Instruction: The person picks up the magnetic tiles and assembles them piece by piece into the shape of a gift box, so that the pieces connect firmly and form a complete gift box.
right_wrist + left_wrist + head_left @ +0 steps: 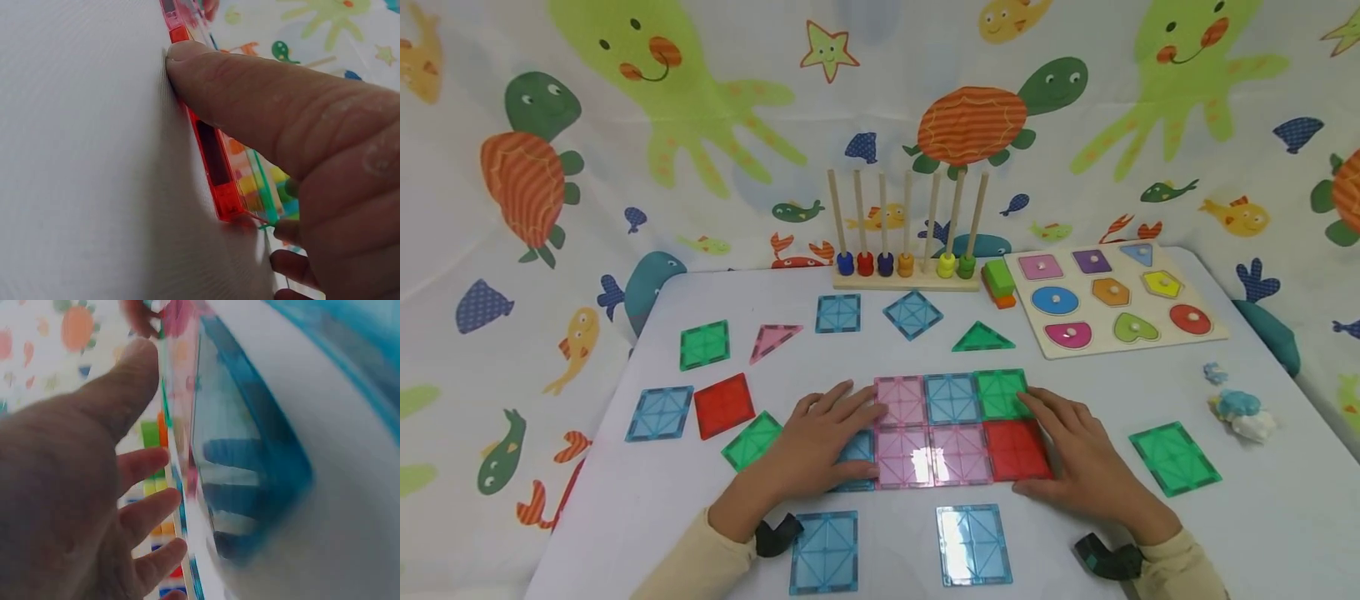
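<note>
Square translucent magnetic tiles lie edge to edge in two rows on the table. The far row has a pink tile, a blue tile and a green tile; the near row has a blue tile, two pink tiles and a red tile. My left hand lies over the near row's blue tile, partly hiding it, fingers extended toward the far pink one. At the right end, my right hand has its thumb against the red tile's near edge and its fingers by the green tile.
Loose tiles surround the block, including a nearby blue tile, another blue tile and a green tile. Behind stand a peg stacker, green blocks and a shape puzzle board. Blue-white lumps lie right.
</note>
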Motion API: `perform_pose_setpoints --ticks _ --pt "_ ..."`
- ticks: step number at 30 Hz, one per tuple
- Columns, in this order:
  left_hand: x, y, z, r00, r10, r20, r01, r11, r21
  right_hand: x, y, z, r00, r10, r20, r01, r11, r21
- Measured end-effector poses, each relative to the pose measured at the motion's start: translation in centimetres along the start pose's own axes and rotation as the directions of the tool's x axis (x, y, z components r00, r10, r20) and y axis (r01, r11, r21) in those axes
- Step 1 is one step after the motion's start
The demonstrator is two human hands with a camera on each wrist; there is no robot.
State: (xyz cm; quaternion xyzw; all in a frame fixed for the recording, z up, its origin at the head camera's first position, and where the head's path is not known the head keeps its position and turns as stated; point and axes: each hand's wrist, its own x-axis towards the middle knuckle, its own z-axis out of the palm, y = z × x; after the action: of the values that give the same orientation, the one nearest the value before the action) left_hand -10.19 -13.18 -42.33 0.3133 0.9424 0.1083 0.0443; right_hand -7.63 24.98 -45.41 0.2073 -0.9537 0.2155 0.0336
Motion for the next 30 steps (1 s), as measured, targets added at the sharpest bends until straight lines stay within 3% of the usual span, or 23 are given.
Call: perform_pose_setpoints --ticks 3,7,10,13,17,24,30 --pt "-1.7 -1.3 -0.1 0.995 -0.08 -0.068 0.079 0.997 -0.01 -0.2 0.1 0.2 1.0 0.006 -0.005 -0.006 1.0 -0.001" --pt "-4.8 -3.1 -0.2 0.963 -0.231 -0.138 0.235 0.972 0.01 -0.5 0.2 0.4 1.0 0.012 -0.008 -0.012 1.0 -0.008" --pt "-7.0 -3.8 -0.3 0.935 -0.319 -0.154 0.327 0.945 0.028 -0.6 0.3 0.3 1.0 0.01 -0.009 -0.01 1.0 -0.012" --pt "-8.3 -4.0 -0.2 0.922 -0.353 -0.157 0.362 0.932 0.03 -0.5 0.3 0.2 1.0 0.009 -0.01 -0.009 1.0 -0.014" --pt "-8.9 -3.8 0.0 0.911 -0.373 -0.175 0.377 0.926 -0.012 -0.3 0.4 0.2 1.0 0.009 -0.007 -0.009 1.0 -0.006" --pt "-8.7 -3.1 0.3 0.877 -0.442 -0.19 0.433 0.897 -0.09 -0.3 0.6 0.4 1.0 0.002 0.002 -0.002 1.0 0.001" --pt "-8.8 -2.9 0.4 0.881 -0.418 -0.221 0.417 0.907 -0.055 -0.1 0.7 0.3 1.0 -0.02 -0.01 0.02 1.0 -0.008"
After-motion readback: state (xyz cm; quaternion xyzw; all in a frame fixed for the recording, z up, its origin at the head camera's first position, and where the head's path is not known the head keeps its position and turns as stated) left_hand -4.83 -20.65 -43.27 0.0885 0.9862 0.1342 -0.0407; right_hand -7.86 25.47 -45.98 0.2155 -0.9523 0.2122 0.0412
